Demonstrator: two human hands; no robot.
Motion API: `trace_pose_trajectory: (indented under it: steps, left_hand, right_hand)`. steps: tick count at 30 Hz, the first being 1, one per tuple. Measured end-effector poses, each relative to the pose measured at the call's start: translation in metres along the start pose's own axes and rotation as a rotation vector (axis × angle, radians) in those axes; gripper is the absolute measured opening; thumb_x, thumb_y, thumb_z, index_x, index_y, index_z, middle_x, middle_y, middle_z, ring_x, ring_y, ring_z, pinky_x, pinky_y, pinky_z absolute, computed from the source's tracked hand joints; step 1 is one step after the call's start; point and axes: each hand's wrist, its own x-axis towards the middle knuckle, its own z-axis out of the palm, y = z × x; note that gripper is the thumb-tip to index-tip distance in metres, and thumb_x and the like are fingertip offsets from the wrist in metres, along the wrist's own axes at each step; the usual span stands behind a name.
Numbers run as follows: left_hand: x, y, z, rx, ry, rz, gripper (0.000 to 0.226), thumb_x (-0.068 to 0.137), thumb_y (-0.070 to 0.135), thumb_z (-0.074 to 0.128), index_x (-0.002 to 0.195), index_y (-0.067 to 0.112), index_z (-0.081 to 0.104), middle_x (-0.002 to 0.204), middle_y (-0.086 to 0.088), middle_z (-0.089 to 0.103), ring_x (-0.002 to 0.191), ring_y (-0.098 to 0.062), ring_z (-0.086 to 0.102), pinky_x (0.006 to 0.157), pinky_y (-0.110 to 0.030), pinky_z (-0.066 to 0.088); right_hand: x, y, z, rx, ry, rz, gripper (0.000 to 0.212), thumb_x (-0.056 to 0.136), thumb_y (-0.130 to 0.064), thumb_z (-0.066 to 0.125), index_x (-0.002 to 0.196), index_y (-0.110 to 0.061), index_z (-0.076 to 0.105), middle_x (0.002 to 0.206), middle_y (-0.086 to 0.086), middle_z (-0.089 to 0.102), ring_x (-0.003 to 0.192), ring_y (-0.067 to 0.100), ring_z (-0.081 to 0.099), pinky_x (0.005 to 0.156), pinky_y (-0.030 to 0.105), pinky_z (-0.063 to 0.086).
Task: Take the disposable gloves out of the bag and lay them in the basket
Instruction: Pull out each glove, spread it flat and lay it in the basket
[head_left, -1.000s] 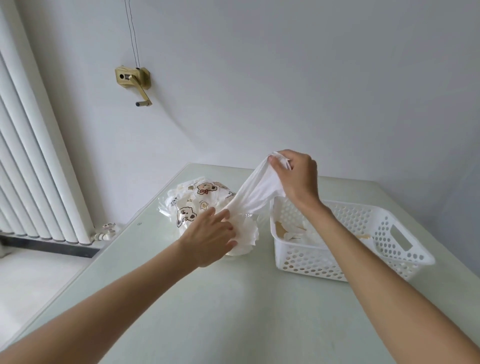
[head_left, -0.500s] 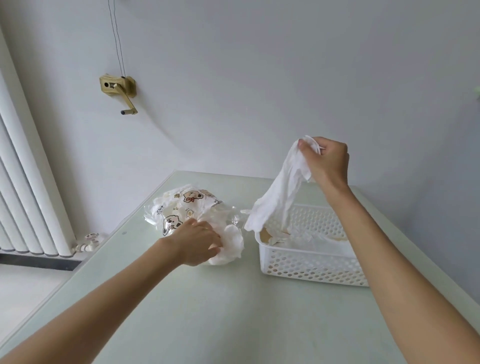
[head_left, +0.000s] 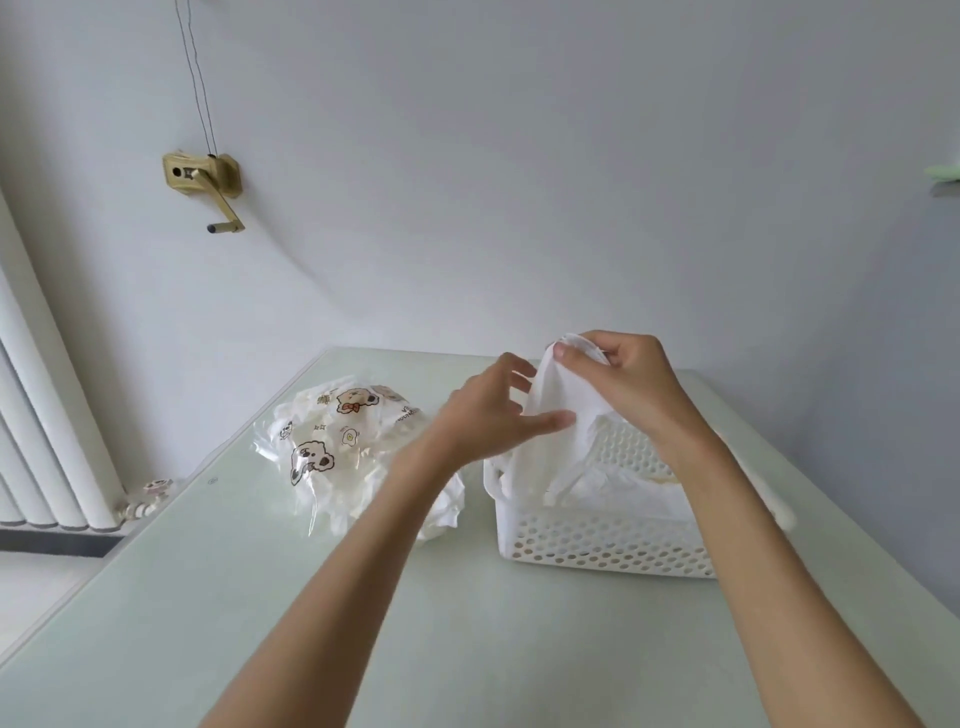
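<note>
**Glove over basket, both hands on it**

Left hand (head_left: 488, 415) has come off the bag and crossed to the glove since half a second ago; right hand (head_left: 623, 384) has dropped lower, now just above the basket.

Thin, white, translucent disposable glove (head_left: 550, 405): limp, creased film, hanging in soft folds. Top edge pinched between right thumb and curled fingers. Lower part drapes down over the near-left rim of the white perforated plastic basket (head_left: 597, 545) and into it. Left thumb lies straight against the front of the glove; left fingers are behind the film, so whether they grip cannot be told for sure, though it looks like a loose pinch.

Inside the basket: more crumpled white film, glove-like, lying loose on the bottom.

Left of the basket, just beside it: clear crinkled plastic bag printed with cartoon bears (head_left: 332, 441), lumpy with white film, resting on the pale green glossy table (head_left: 260, 623).

Far left of the basket, on the wall: brass-coloured hand crank (head_left: 205, 182). White ribbed radiator (head_left: 41, 415) at the frame's left edge.
</note>
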Motion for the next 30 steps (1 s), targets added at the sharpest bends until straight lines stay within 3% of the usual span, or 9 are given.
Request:
trace_pose_trajectory:
  steps: [2, 4, 8, 12, 16, 20, 24, 27, 30]
  left_hand:
    - [0.006, -0.008, 0.012, -0.037, 0.117, 0.001, 0.033, 0.080, 0.037, 0.073, 0.105, 0.027, 0.054, 0.105, 0.010, 0.065, 0.091, -0.012, 0.066, 0.086, -0.036, 0.051]
    - [0.013, -0.019, 0.015, -0.122, 0.176, 0.013, 0.014, 0.081, 0.028, 0.073, 0.088, 0.027, 0.062, 0.093, 0.005, 0.071, 0.084, -0.014, 0.068, 0.083, -0.038, 0.054]
    - [0.023, -0.028, 0.010, -0.217, 0.017, 0.047, 0.010, 0.082, 0.024, 0.075, 0.088, 0.016, 0.075, 0.086, -0.001, 0.075, 0.079, -0.010, 0.070, 0.084, -0.033, 0.057]
    - [0.031, -0.027, 0.009, -0.246, -0.098, 0.056, 0.020, 0.085, 0.028, 0.071, 0.092, 0.010, 0.075, 0.088, -0.004, 0.075, 0.074, -0.004, 0.066, 0.073, -0.018, 0.052]
    - [0.043, -0.026, 0.016, -0.327, 0.043, 0.120, 0.022, 0.091, 0.028, 0.064, 0.087, 0.008, 0.074, 0.066, 0.009, 0.067, 0.060, 0.000, 0.056, 0.064, -0.014, 0.043]
    - [0.052, -0.021, 0.022, -0.375, 0.072, 0.196, 0.059, 0.092, 0.047, 0.051, 0.074, -0.008, 0.056, 0.072, -0.004, 0.047, 0.071, -0.014, 0.045, 0.071, -0.030, 0.036]
    - [0.055, -0.018, 0.032, -0.331, 0.185, 0.204, 0.053, 0.099, 0.039, 0.046, 0.060, 0.008, 0.031, 0.060, -0.004, 0.026, 0.059, -0.021, 0.026, 0.061, -0.032, 0.024]
    - [0.050, -0.024, 0.030, -0.330, 0.333, 0.206, 0.047, 0.089, 0.052, 0.052, 0.059, 0.016, 0.056, 0.055, 0.006, 0.055, 0.058, -0.025, 0.052, 0.064, -0.036, 0.047]
    - [0.039, -0.019, 0.011, -0.376, 0.583, 0.254, 0.033, 0.090, 0.045, 0.057, 0.071, 0.020, 0.068, 0.064, 0.008, 0.066, 0.063, -0.013, 0.059, 0.067, -0.030, 0.048]
  right_hand:
    - [-0.007, 0.010, -0.007, 0.013, -0.003, 0.003, 0.027, 0.086, -0.029, 0.069, 0.088, -0.002, 0.072, 0.079, 0.026, 0.061, 0.069, 0.017, 0.051, 0.067, 0.029, 0.039]
    - [-0.009, 0.024, -0.019, 0.020, 0.028, 0.037, 0.036, 0.084, -0.029, 0.072, 0.087, 0.007, 0.067, 0.069, 0.013, 0.048, 0.066, 0.015, 0.042, 0.064, 0.027, 0.031]
    - [-0.010, 0.042, -0.035, 0.076, 0.139, 0.131, 0.051, 0.081, -0.032, 0.074, 0.077, 0.015, 0.054, 0.071, 0.006, 0.032, 0.066, 0.017, 0.030, 0.059, 0.027, 0.023]
    - [-0.014, 0.051, -0.044, 0.139, 0.321, 0.135, 0.053, 0.084, -0.035, 0.070, 0.059, -0.012, 0.030, 0.062, -0.003, 0.018, 0.056, 0.010, 0.017, 0.050, 0.022, 0.016]
    - [-0.013, 0.054, -0.057, 0.134, 0.417, 0.059, 0.055, 0.089, -0.036, 0.064, 0.056, -0.026, 0.022, 0.059, -0.009, 0.014, 0.055, 0.008, 0.014, 0.049, 0.021, 0.014]
    - [-0.011, 0.056, -0.062, 0.130, 0.462, -0.002, 0.053, 0.093, -0.032, 0.060, 0.058, -0.022, 0.022, 0.055, -0.012, 0.013, 0.053, 0.006, 0.013, 0.048, 0.020, 0.014]
    - [-0.011, 0.057, -0.063, 0.140, 0.488, 0.003, 0.051, 0.093, -0.030, 0.060, 0.060, -0.020, 0.024, 0.054, -0.012, 0.014, 0.052, 0.006, 0.014, 0.047, 0.020, 0.014]
    - [-0.013, 0.047, -0.061, 0.134, 0.473, 0.004, 0.052, 0.092, -0.029, 0.062, 0.057, -0.019, 0.026, 0.053, -0.013, 0.017, 0.051, 0.006, 0.015, 0.047, 0.020, 0.015]
    - [-0.018, 0.023, -0.055, 0.197, 0.418, -0.024, 0.036, 0.089, -0.029, 0.066, 0.062, -0.007, 0.056, 0.060, 0.003, 0.030, 0.055, 0.009, 0.023, 0.048, 0.019, 0.020]
